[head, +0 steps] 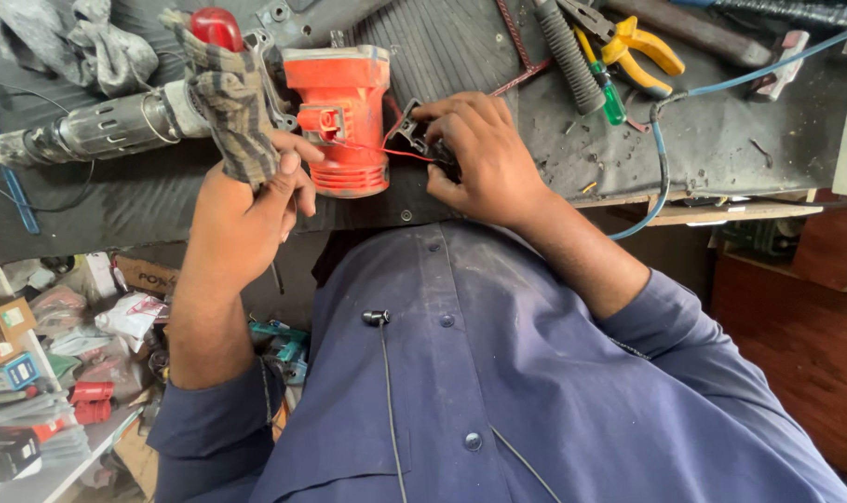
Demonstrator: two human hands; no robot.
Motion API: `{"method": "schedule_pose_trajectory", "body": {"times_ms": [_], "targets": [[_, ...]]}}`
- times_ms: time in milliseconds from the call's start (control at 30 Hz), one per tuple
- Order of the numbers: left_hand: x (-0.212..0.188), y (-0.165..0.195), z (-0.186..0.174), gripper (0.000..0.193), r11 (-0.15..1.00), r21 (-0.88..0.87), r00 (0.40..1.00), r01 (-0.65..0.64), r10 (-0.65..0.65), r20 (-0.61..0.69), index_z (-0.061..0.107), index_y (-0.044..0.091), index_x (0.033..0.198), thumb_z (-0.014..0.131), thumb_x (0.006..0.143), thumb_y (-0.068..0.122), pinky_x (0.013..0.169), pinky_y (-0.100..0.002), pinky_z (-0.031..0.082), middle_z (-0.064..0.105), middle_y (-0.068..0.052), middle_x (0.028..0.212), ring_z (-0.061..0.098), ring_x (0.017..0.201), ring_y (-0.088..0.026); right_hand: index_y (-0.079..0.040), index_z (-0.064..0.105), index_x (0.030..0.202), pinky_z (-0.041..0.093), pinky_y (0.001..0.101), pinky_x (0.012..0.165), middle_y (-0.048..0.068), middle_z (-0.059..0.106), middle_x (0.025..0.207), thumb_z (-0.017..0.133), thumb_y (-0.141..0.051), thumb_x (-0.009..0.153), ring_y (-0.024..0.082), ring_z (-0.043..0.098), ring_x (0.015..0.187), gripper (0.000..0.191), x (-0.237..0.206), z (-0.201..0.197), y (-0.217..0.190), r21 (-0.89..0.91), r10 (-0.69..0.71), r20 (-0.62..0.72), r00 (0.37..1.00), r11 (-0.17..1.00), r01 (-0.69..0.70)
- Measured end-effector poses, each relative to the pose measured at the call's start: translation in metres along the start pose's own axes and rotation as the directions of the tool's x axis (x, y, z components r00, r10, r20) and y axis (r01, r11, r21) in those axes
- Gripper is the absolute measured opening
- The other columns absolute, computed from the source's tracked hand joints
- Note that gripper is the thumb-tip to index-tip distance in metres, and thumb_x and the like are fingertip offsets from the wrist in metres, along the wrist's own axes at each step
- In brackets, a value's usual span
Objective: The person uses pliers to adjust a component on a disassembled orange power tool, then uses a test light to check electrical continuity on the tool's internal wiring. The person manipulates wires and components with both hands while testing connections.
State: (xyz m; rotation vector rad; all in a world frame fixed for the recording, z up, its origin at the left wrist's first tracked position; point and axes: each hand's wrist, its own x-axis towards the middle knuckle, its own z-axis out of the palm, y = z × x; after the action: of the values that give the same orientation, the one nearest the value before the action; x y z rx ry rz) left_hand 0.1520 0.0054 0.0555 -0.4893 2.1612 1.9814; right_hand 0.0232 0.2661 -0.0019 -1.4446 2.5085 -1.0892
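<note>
Lying across the dark bench (pixel 721 140), the drill (pixel 209 107) runs left to right, its metal nose pointing left and its orange housing (pixel 344 116) at the right end. The left hand (pixel 246 210) is closed on a striped rag (pixel 232 102) wrapped around the drill's middle. Just right of the housing, the right hand (pixel 484 158) pinches a small black part (pixel 412 138) joined to it by a red wire (pixel 377 149); yellow pliers (pixel 642 48) lie far right.

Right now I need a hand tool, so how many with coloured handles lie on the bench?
2: yellow-handled pliers at the bench's far right, and a green-handled screwdriver just left of them, beside a black ribbed grip. Others may be hidden beyond the frame edge.
</note>
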Motion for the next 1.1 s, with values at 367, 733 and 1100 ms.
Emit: {"method": "schedule_pose_trajectory", "body": {"times_ms": [367,733,1100], "targets": [[0.003,0.005,0.011,0.035,0.957,0.138,0.962,-0.255,0.265,-0.063,0.056,-0.001,0.131,0.071,0.103,0.014,0.083,-0.025,0.051,0.065,-0.003,0.109,0.060,0.095,-0.009,-0.014,0.074,0.104,0.043,0.0451,0.104,0.005,0.062,0.133,0.085,-0.020,0.085,0.031,0.056,0.124,0.023,-0.003,-0.011,0.006,-0.050,0.033,0.081,0.996,0.998,-0.029],[0.066,0.046,0.060,0.028,0.277,0.801,0.672,-0.530,0.714,0.198,0.062,0.008,0.127,0.066,0.100,0.002,0.089,-0.043,0.051,0.069,-0.008,0.110,0.063,0.105,-0.030,-0.010,0.077,0.101,0.044,0.0432,0.111,0.010,0.060,0.138,0.082,-0.013,0.087,0.033,0.050,0.133,0.016,-0.038,-0.010,0.011,0.157,0.241,0.035,0.970,0.957,-0.244],[0.166,0.005,0.144,0.007,0.178,0.601,0.502,-0.779,0.751,0.429,0.062,0.007,0.102,0.060,0.096,0.008,0.092,-0.041,0.050,0.067,-0.006,0.101,0.064,0.103,-0.028,-0.010,0.079,0.102,0.042,0.0423,0.110,0.007,0.063,0.126,0.081,-0.016,0.088,0.029,0.053,0.126,0.016,-0.060,-0.003,0.031,0.205,0.256,0.001,0.967,0.946,-0.251]]}}
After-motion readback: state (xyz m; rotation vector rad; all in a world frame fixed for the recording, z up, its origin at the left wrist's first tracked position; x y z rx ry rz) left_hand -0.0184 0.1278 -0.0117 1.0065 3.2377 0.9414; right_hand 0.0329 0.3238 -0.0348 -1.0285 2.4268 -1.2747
